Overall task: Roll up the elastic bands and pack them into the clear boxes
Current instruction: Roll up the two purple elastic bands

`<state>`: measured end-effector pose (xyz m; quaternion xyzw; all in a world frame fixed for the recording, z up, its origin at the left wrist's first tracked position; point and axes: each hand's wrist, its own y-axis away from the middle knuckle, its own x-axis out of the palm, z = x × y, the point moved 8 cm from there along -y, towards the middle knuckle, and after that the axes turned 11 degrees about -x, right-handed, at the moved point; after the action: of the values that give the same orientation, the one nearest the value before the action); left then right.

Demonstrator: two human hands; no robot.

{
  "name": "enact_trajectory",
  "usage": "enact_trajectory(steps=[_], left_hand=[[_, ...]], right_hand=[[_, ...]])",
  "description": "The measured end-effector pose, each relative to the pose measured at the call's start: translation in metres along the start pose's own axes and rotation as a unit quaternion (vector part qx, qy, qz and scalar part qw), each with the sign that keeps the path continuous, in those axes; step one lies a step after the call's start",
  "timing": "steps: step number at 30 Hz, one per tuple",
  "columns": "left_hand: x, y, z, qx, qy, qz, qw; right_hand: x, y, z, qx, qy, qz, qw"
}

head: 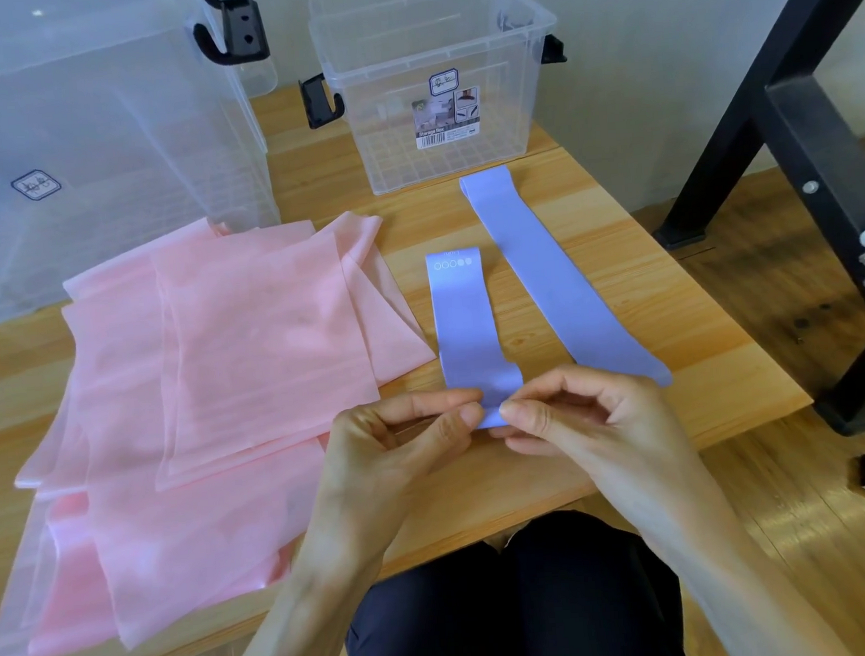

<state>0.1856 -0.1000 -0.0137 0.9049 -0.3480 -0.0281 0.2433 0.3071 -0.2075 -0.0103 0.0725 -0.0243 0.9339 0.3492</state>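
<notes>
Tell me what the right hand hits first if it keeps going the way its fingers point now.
The right hand points left, so first the short purple band end it already pinches, then almost at once the left hand's fingertips facing it. Depth between them is unclear.

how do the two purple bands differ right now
The shorter purple band is pinched at its near end by the left hand and the right hand; the longer purple band lies untouched. The shorter one shows printed circles at its far end and lies almost straight away from the person; the longer one looks plain and lies at a slant. Both are the same lilac colour and lie flat on the wooden table.
</notes>
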Motion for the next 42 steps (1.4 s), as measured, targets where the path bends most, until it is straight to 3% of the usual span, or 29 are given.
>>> enact_trajectory(steps=[17,24,31,37,42], left_hand=[[0.002,-0.001,-0.003,0.005,0.027,0.000,1.000],[0.001,-0.002,-0.003,0.001,0.014,0.019,1.000],[-0.002,-0.003,-0.002,0.005,0.025,-0.010,1.000],[0.003,-0.002,0.002,-0.023,0.042,0.056,0.997],[0.006,-0.004,0.003,-0.037,0.082,0.052,0.995]], right_hand=[[-0.001,0.000,0.009,-0.047,0.035,-0.009,0.998],[-0.005,-0.001,0.004,-0.027,0.001,-0.020,0.999],[-0.004,-0.001,0.004,-0.050,0.026,-0.012,0.998],[-0.011,0.000,0.003,-0.044,-0.019,-0.052,0.998],[-0.007,0.002,-0.003,-0.054,-0.034,-0.092,0.994]])
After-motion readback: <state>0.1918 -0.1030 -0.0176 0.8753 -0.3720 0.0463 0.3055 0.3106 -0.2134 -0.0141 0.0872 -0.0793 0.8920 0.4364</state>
